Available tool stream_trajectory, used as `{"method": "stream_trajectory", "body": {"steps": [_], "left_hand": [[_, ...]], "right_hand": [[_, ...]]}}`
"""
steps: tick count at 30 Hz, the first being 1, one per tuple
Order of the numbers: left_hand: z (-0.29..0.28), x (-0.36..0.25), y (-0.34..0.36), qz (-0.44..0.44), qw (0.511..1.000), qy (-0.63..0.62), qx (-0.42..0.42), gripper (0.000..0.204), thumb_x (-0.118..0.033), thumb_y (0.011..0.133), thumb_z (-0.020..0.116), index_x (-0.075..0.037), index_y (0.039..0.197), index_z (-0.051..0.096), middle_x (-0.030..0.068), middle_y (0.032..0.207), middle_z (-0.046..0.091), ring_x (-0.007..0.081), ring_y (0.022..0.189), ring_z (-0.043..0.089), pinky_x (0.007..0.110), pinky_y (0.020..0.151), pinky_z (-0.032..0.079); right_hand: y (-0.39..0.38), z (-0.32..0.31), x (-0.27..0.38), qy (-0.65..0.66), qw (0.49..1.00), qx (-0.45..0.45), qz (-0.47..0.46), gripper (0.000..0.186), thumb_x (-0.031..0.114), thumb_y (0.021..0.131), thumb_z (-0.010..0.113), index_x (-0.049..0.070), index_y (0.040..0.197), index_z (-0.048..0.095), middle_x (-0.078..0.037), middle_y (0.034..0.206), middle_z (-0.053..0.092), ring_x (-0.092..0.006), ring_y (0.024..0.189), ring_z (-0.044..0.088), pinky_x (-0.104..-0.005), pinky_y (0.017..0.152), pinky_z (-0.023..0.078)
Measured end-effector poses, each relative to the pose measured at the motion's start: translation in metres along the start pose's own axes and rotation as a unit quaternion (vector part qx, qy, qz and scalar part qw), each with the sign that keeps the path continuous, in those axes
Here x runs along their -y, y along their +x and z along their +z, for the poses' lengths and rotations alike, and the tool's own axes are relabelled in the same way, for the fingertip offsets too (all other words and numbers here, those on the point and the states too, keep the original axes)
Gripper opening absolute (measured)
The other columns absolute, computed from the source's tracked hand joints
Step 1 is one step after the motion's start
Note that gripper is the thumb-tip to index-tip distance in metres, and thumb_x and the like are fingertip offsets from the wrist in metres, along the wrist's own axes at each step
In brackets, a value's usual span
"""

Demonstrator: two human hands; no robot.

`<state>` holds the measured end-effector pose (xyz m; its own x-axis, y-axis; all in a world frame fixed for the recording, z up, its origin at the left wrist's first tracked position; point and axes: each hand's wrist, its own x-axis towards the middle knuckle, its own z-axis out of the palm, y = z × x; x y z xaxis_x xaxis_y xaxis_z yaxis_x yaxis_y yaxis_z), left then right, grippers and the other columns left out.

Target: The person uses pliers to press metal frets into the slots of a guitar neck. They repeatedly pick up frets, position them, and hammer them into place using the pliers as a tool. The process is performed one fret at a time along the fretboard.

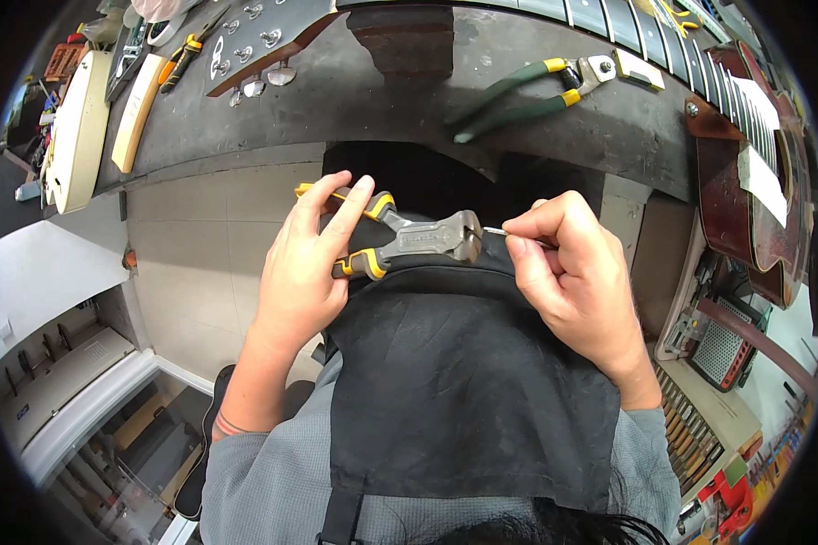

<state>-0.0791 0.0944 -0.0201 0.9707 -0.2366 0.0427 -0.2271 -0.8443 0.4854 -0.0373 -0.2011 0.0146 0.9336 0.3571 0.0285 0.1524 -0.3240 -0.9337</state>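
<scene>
And here we are at the bench (273,136), the person sitting close, dark apron (468,381) across the lap, with the work held up in front of it: the left hand (305,263) is wrapped around the yellow-and-black handles of the end nippers (427,239), handles spread apart, while the right hand (573,263) has a thin metal piece (494,231) pinched tight between thumb and forefinger, its tip right at the nipper head! Touching or just short, I can't tell, nor how wide the jaws stand. Looks like the lining-up step to me, and the next move would call for a steady pinch, the tip square between the cutting edges, then an even left-hand squeeze
</scene>
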Motion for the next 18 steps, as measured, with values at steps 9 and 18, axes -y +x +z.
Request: {"method": "stream_trajectory", "body": {"steps": [9, 18], "left_hand": [[-0.003, -0.0065, 0.003, -0.007, 0.999, 0.046, -0.007, 0.103, 0.025, 0.072, 0.059, -0.02, 0.164, 0.056, 0.0139, 0.166, 0.048, 0.0357, 0.13, 0.065, 0.042, 0.098, 0.061], [0.0004, -0.006, 0.004, 0.02, 0.996, 0.08, -0.016, 0.097, 0.02, 0.078, 0.064, -0.023, 0.165, 0.055, 0.0143, 0.168, 0.047, 0.0396, 0.139, 0.061, 0.047, 0.107, 0.058]], "right_hand": [[-0.003, 0.0015, -0.006, -0.02, 1.0, 0.004, 0.0, 0.014, 0.0, 0.097, 0.077, 0.0, 0.105, 0.067, -0.009, 0.087, 0.07, -0.0194, 0.067, 0.066, -0.0331, 0.061, 0.052], [0.0006, 0.005, -0.0112, -0.014, 1.0, 0.019, 0.0, 0.014, 0.002, 0.098, 0.076, 0.0, 0.107, 0.064, -0.012, 0.088, 0.071, -0.0276, 0.074, 0.072, -0.038, 0.066, 0.055]]}}
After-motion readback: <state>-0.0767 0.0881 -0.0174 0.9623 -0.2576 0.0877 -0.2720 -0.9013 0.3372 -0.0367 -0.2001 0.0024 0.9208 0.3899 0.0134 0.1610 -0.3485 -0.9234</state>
